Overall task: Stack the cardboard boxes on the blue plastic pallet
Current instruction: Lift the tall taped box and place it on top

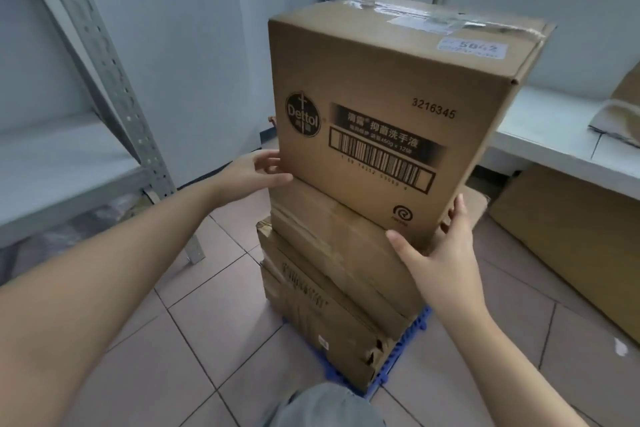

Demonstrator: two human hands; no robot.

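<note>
You are seating the top box (391, 114) on the stack, which stands on the blue pallet (408, 347). Your left hand (256, 173) lies spread against its lower left edge; your right hand (440, 253) cups the near bottom corner, fingers open. Next, I judge, square it over the creased, flatter boxes (329, 288) below. The cardboard is smooth, printed and taped on top.
</note>
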